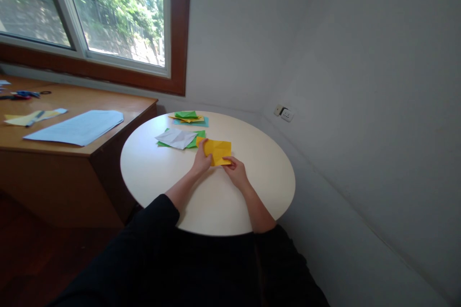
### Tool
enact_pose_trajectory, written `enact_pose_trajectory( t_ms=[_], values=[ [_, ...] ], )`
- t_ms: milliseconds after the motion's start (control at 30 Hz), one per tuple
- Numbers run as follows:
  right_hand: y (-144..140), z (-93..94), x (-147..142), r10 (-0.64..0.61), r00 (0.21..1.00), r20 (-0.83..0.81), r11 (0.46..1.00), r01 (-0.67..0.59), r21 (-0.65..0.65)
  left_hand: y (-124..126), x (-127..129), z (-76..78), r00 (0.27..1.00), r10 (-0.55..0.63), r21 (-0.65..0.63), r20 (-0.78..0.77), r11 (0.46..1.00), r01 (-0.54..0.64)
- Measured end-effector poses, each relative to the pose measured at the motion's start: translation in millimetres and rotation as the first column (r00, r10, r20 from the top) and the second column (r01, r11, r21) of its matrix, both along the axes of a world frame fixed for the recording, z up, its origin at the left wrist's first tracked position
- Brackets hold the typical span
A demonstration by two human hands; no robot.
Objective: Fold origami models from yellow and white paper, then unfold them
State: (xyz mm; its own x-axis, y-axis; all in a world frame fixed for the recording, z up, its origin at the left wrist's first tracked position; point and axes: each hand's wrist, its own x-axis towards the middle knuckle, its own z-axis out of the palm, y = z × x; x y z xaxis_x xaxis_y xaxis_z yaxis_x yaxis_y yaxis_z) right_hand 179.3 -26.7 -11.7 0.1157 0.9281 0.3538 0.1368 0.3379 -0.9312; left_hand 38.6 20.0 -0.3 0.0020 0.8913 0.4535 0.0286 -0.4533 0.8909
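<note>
Pinching the yellow paper (218, 151) at its near edges, both hands (201, 160) (237, 172) hide their fingertips against it.

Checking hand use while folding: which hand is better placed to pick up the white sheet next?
Probably the left hand: it sits at the yellow paper's left edge, right beside the white sheet. The right hand is farther.

No readable text, label, brand, number or sign anywhere. Yellow paper (218, 151), white sheet (176, 138) and blue sheet (77, 127) look blank; wall socket (286, 114) markings too small to make out.
</note>
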Motion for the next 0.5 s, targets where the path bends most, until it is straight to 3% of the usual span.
enact_pose_trajectory(
  t_ms=[133, 500],
  values=[
    [4.9, -0.4, 5.3, -0.009, 0.995, -0.095, 1.000, 0.006, -0.028, -0.3, -1.6, 2.3, 1.000, -0.018, -0.013, 0.009, 1.000, 0.018],
    [2.1, 3.7, 8.5, 0.001, 0.994, -0.109, 1.000, -0.003, -0.017, -11.4, 0.6, 4.6, 0.981, -0.192, -0.054, -0.004, 0.980, 0.192]
  ],
)
